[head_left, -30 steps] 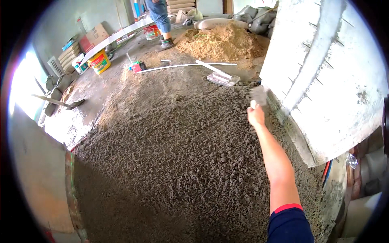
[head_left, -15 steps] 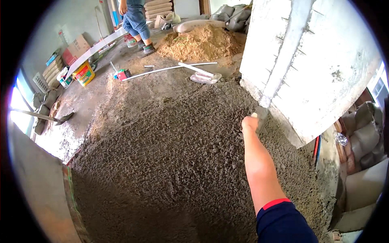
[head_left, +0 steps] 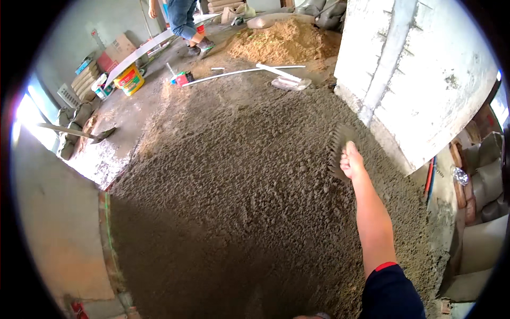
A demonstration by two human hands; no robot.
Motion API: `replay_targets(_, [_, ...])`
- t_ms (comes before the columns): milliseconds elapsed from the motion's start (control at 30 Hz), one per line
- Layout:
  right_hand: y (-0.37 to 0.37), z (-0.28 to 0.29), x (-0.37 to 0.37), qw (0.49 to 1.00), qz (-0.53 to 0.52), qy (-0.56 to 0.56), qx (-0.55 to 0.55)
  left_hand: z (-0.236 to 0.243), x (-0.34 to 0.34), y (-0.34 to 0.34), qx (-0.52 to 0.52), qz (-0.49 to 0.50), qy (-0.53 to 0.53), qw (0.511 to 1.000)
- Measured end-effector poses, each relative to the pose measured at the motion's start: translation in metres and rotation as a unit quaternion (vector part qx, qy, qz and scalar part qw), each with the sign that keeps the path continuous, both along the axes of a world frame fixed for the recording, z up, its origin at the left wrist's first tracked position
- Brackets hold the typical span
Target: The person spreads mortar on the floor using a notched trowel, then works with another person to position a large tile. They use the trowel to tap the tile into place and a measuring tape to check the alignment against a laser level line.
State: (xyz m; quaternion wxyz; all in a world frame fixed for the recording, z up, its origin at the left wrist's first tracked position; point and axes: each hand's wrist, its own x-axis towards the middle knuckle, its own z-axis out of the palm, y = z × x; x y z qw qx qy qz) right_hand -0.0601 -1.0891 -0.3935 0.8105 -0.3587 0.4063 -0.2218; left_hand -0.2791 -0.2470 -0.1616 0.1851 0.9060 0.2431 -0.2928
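Note:
My right hand (head_left: 351,160) grips a grey notched trowel (head_left: 338,151), its toothed edge on the left, over the rough grey mortar bed (head_left: 239,175). Just right of it is a white pillar (head_left: 419,90) with a vertical plastered strip and a crumbly lower edge. My left hand is not identifiable; a small indistinct shape shows at the bottom edge. Beyond the mortar lie a float (head_left: 289,83) with a white strip across it and a long thin white strip (head_left: 223,75).
A sand pile (head_left: 276,40) and a person's legs (head_left: 186,26) are at the back. A long board (head_left: 141,50), yellow bucket (head_left: 129,81) and shovel (head_left: 101,135) are left. A low wall (head_left: 58,223) edges the near left; pipes (head_left: 429,175) and sacks (head_left: 483,207) are right.
My right hand and trowel have shifted from beside the pillar's foot onto the mortar slightly left of it, toothed edge now clear. The other person has stepped leftward at the back.

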Motion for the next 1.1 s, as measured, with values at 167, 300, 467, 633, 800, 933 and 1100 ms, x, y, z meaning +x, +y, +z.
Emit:
replay_targets(167, [0.157, -0.020, 0.071, 0.953, 0.292, 0.019, 0.076, 0.014, 0.042, -0.038, 0.112, -0.187, 0.055, 0.974])
replay_targets(300, [0.382, -0.021, 0.040, 0.847, 0.524, 0.077, -0.052, 0.029, 0.057, -0.080, 0.047, -0.194, 0.050, 0.979])
replay_targets(467, [0.552, 0.002, -0.100, 0.567, 0.800, -0.057, -0.187, 0.034, 0.051, -0.093, 0.037, -0.268, 0.053, 0.961])
replay_targets(633, [0.503, 0.030, -0.140, 0.455, 0.813, 0.049, -0.361, 0.031, 0.031, -0.077, 0.004, -0.330, 0.034, 0.943])
replay_targets(800, [0.336, 0.015, -0.119, 0.529, 0.484, 0.182, -0.673, 0.028, 0.034, -0.071, -0.013, -0.314, 0.119, 0.942])
replay_targets(933, [0.184, -0.009, -0.185, 0.696, 0.177, 0.369, -0.589, 0.028, 0.041, -0.073, -0.040, -0.393, 0.076, 0.916])
replay_targets(1100, [0.104, 0.003, -0.330, 0.642, -0.030, 0.599, -0.479, 0.025, 0.033, -0.071, -0.060, -0.472, 0.056, 0.878])
